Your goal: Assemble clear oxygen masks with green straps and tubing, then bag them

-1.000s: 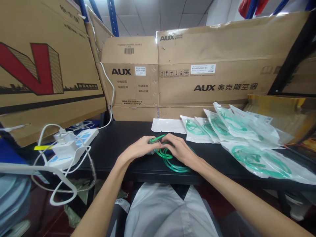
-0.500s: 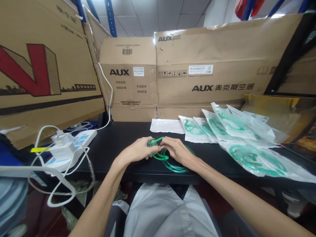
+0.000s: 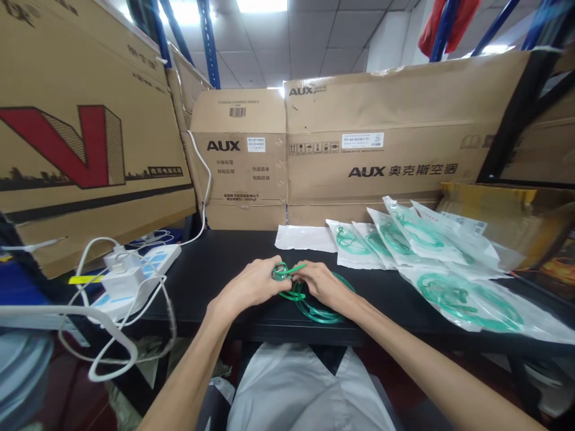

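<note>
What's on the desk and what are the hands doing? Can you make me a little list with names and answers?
left hand: holds a clear, green-tinted piece
right hand: pinches green tubing close to the left hand
tubing: loops lie on the black desk, partly under the right hand
right side: overlapping clear-and-white packets with coiled green tubing inside
behind the hands: a flat white packet
left side: white power strip with a white adapter
back: AUX cardboard
</note>
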{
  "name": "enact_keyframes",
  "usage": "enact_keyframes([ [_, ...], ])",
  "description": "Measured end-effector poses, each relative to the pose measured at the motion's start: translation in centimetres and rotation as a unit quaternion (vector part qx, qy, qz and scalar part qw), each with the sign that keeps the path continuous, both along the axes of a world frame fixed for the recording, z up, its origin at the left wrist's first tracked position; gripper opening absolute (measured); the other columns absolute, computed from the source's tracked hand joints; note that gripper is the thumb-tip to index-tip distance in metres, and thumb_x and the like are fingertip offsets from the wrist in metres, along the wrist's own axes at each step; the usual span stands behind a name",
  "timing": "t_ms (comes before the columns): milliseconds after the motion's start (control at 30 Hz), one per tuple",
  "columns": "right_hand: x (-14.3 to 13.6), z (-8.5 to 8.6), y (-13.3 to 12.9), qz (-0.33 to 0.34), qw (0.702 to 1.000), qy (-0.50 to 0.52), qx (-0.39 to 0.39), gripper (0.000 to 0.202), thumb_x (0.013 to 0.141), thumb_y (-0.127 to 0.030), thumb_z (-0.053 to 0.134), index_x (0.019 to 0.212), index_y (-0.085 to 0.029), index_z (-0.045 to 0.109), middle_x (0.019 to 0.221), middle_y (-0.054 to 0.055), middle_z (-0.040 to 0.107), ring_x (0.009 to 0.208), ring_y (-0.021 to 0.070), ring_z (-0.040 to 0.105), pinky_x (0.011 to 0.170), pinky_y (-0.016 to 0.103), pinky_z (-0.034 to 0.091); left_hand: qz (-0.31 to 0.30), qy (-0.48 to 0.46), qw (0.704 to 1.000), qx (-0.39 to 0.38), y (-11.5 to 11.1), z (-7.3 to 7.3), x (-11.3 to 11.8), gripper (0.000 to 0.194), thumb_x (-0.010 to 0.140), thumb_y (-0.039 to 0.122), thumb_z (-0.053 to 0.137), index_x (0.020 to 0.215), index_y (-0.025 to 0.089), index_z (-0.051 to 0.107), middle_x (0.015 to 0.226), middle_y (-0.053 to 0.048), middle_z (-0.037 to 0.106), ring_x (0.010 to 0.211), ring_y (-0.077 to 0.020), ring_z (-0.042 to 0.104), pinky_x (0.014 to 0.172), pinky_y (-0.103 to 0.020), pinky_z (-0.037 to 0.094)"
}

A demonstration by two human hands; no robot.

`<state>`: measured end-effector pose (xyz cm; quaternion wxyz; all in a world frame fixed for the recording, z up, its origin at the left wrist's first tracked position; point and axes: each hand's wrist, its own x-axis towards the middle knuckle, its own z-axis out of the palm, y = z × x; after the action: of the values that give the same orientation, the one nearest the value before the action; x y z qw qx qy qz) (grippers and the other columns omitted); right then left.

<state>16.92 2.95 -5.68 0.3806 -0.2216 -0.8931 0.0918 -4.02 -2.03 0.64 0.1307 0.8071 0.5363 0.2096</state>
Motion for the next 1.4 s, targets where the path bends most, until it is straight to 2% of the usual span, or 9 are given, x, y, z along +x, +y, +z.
enact_keyframes([
  [167,-0.2,0.5,-0.6,-0.005,1.0,-0.006,-0.001,0.015,0.1,-0.022,0.057,0.11,-0.023,0.068,0.106,0.006,0.07,0.096,0.0206,0.066,0.087,0.032,0.051,-0.03,-0.055,0.996,-0.056,0.4,0.0,-0.7,0.024,0.086,0.045,0.056,0.08,0.022,0.052,0.064,0.004,0.059,0.059,-0.0151,0.055,0.055,-0.025,0.036],
  [233,-0.2,0.7,-0.8,0.0,1.0,-0.007,0.0,0.01,0.098,-0.026,0.062,0.107,-0.024,0.067,0.107,0.005,0.068,0.097,0.02,0.065,0.087,0.031,0.051,-0.04,-0.079,0.993,-0.075,0.7,-0.1,-0.8,0.025,0.086,0.046,0.057,0.082,0.022,0.054,0.066,0.004,0.06,0.059,-0.0148,0.057,0.056,-0.024,0.039],
  [400,0.2,0.6,-0.7,-0.007,1.0,0.003,0.004,0.019,0.104,-0.018,0.046,0.098,-0.022,0.064,0.096,0.004,0.062,0.085,0.0178,0.061,0.078,0.029,0.049,-0.046,-0.094,0.99,-0.097,0.9,-0.3,-0.3,0.035,0.085,0.056,0.059,0.082,0.021,0.054,0.068,0.004,0.062,0.059,-0.0151,0.06,0.056,-0.024,0.042],
  [667,0.1,0.0,-0.2,0.007,1.0,-0.003,0.009,0.024,0.1,-0.011,0.045,0.104,-0.02,0.068,0.094,0.006,0.068,0.089,0.0187,0.064,0.082,0.029,0.05,-0.018,-0.017,0.997,-0.069,0.4,-0.3,0.2,0.024,0.084,0.047,0.058,0.083,0.023,0.052,0.058,0.005,0.06,0.055,-0.0165,0.057,0.053,-0.025,0.037],
  [833,0.3,0.0,0.4,-0.02,1.0,0.002,0.009,0.032,0.096,-0.004,0.04,0.09,-0.019,0.068,0.084,0.005,0.067,0.081,0.0184,0.062,0.077,0.03,0.048,0.009,0.03,0.999,-0.024,-1.0,1.4,-0.8,0.019,0.077,0.041,0.063,0.083,0.024,0.056,0.068,0.004,0.062,0.063,-0.0166,0.055,0.056,-0.025,0.034],
  [967,0.2,0.2,0.3,-0.032,0.999,0.003,-0.005,0.026,0.098,-0.008,0.043,0.098,-0.02,0.066,0.088,0.004,0.067,0.079,0.017,0.062,0.075,0.029,0.048,0.043,0.02,0.999,-0.021,-1.8,2.9,-2.3,0.026,0.084,0.049,0.059,0.082,0.023,0.056,0.066,0.004,0.062,0.064,-0.0167,0.056,0.059,-0.025,0.036],
  [1067,-0.1,0.4,-0.2,-0.034,0.999,-0.002,-0.017,0.021,0.101,-0.013,0.047,0.103,-0.02,0.067,0.097,0.005,0.068,0.087,0.0174,0.064,0.08,0.029,0.049,0.048,0.016,0.998,-0.044,-0.9,2.3,-2.8,0.039,0.084,0.061,0.058,0.08,0.023,0.06,0.068,0.003,0.065,0.067,-0.0173,0.057,0.06,-0.025,0.037],
  [1233,-0.4,1.1,-1.3,-0.064,0.997,0.002,-0.033,0.013,0.099,-0.026,0.058,0.096,-0.021,0.07,0.101,0.005,0.069,0.091,0.0193,0.065,0.084,0.032,0.048,0.043,0.025,0.996,-0.07,1.6,-0.1,-3.7,0.056,0.081,0.075,0.055,0.082,0.021,0.069,0.078,-0.003,0.072,0.076,-0.0217,0.064,0.068,-0.027,0.042],
  [1400,-0.4,1.7,-2.0,-0.11,0.992,0.035,-0.041,0.046,0.107,-0.038,0.044,0.072,-0.02,0.067,0.091,0.005,0.069,0.082,0.0176,0.066,0.08,0.032,0.047,0.05,-0.02,0.998,-0.03,2.0,-0.4,-4.6,0.066,0.078,0.076,0.062,0.115,0.023,0.073,0.117,-0.008,0.073,0.108,-0.0278,0.064,0.09,-0.031,0.045],
])
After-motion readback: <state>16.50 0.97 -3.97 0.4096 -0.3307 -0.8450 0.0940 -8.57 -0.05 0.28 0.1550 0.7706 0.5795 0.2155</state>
